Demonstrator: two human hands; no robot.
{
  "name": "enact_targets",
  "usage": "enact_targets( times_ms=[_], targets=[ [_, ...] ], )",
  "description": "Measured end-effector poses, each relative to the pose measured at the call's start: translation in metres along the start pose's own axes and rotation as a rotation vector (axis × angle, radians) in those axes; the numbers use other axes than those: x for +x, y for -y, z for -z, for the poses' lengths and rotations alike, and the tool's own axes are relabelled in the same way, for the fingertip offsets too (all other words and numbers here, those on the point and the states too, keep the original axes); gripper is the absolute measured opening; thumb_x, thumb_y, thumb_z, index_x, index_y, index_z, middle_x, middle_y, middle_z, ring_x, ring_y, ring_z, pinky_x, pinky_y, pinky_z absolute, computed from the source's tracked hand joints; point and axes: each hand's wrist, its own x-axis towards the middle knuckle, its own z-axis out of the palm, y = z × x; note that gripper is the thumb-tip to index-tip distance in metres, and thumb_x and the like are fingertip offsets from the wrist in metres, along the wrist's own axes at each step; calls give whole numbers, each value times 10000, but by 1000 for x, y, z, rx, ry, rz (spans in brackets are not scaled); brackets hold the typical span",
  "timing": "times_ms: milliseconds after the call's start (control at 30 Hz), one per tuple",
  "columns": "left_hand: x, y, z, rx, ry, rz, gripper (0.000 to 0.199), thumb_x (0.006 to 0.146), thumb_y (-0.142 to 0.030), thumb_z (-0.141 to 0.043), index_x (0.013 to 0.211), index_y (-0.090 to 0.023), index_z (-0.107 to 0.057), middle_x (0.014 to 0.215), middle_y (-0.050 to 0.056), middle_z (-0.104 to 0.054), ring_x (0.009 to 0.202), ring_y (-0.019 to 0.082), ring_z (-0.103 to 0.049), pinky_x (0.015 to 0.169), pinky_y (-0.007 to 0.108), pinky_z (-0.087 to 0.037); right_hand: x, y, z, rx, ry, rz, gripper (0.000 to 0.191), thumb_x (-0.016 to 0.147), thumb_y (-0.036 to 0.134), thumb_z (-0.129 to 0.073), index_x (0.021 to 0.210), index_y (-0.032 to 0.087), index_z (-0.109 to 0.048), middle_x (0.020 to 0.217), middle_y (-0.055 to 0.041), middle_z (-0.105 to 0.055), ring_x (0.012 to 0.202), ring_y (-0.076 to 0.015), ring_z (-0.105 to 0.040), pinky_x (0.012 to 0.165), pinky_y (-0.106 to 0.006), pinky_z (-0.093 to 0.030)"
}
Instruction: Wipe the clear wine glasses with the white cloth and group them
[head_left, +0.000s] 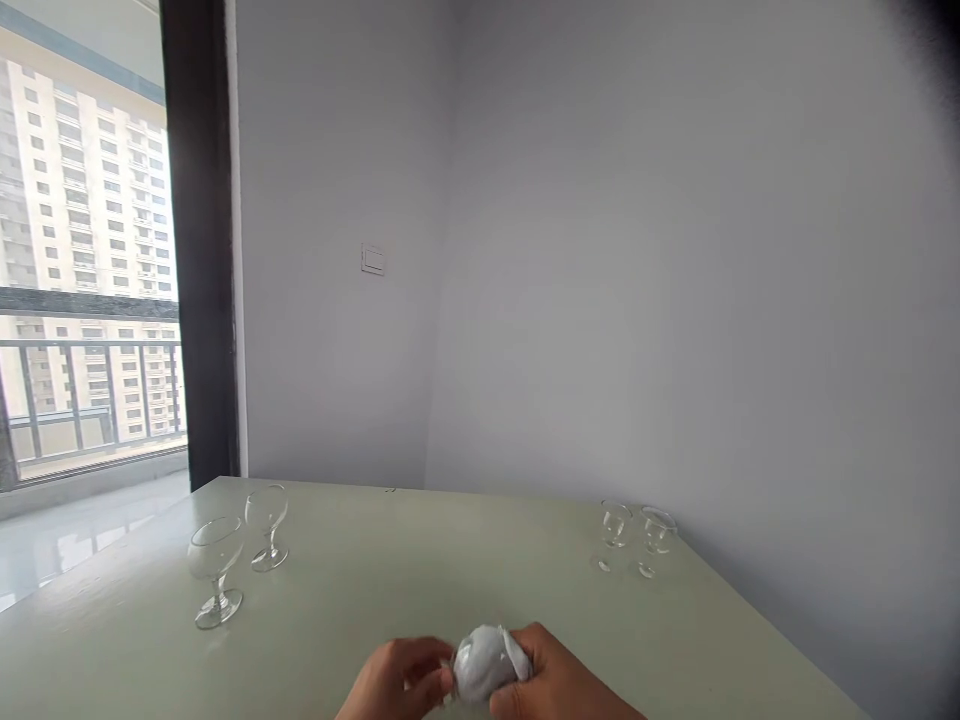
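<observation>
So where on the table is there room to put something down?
The widest bare stretch of the table lies in the middle, between the two glasses on the left and the two glasses on the right. The near edge is crowded: the left hand and right hand hold a white cloth bundle there.

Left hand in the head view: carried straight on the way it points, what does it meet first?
The left hand points rightward at the white cloth bundle; its fingers seem already on it, though depth is unclear.
</observation>
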Motion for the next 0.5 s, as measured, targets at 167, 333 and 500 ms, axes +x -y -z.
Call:
enact_targets(
  times_ms=[167,333,500],
  targets=[
    [-2,10,-4,831,-473,-422,318,781,-242,-593,1098,-267,-566,842,14,-686,782,199,-594,812,355,-406,17,5,-22,312,-25,-43,415,471,429,-740,746,124,-681,595,17,-518,590,-117,-438,609,-238,-344],
    [-2,15,-2,446,-358,-183,216,813,-430,-544,851,-237,-632,625,-15,-606,610,142,-508,607,255,-368,-4,19,-27,-68,-67,-32,487,521,309,-728,968,136,-642,773,-14,-599,716,-171,-525,674,-275,-368],
    [3,11,-4,-237,188,103,723,649,-800,-376,799,-150,-656,571,-21,-518,533,101,-443,477,203,-307,-25,35,-11,-268,38,-75,383,560,247,-712,936,197,-664,835,-5,-646,806,-215,-571,711,-292,-375]
  ],
)
